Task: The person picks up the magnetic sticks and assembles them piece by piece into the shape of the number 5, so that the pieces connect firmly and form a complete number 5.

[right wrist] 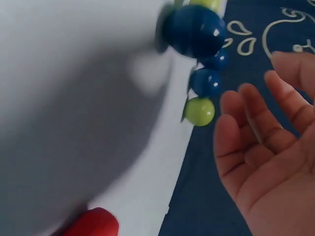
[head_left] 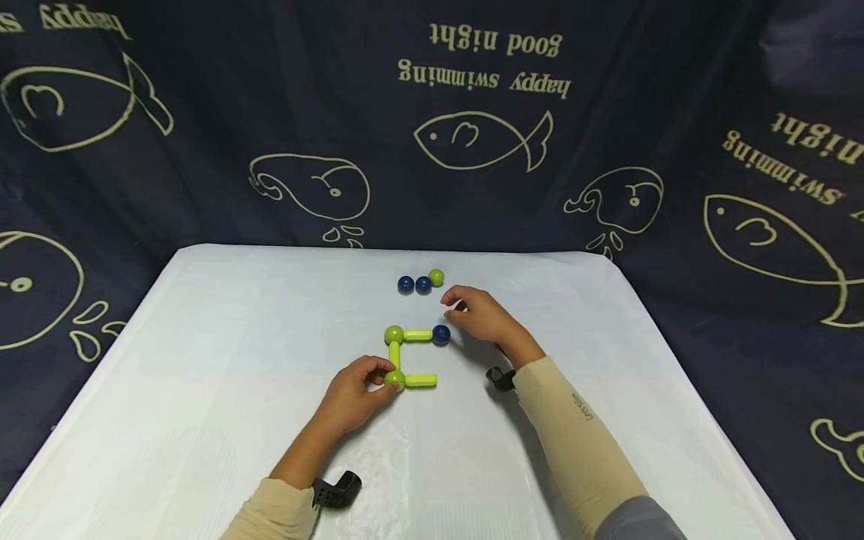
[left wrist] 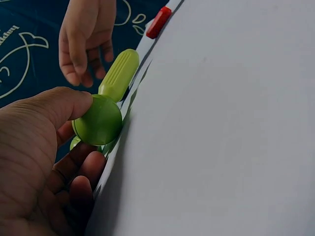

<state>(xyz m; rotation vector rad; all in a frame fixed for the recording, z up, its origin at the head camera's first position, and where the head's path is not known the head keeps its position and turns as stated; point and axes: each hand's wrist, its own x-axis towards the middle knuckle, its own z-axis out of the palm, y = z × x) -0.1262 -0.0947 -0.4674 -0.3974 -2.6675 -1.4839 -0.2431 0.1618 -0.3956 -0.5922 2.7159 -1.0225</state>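
Three green sticks and three balls form a C shape on the white table. My left hand [head_left: 358,390] pinches its near green ball [left wrist: 101,120] between thumb and fingers. From that ball one green stick [head_left: 421,380] points right with a free end, and another [head_left: 394,355] runs up to the far green ball [head_left: 394,334]. A third stick [head_left: 418,334] joins that ball to a blue ball [head_left: 441,334]. My right hand [head_left: 482,315], holding nothing, hovers just right of the blue ball, its fingers loosely bent.
Behind the shape sit two loose blue balls [head_left: 406,285] and a loose green ball [head_left: 436,277] close together. A red piece [left wrist: 158,22] lies on the table [head_left: 270,315], mostly hidden by my right arm in the head view. A dark printed cloth [head_left: 405,202] hangs behind.
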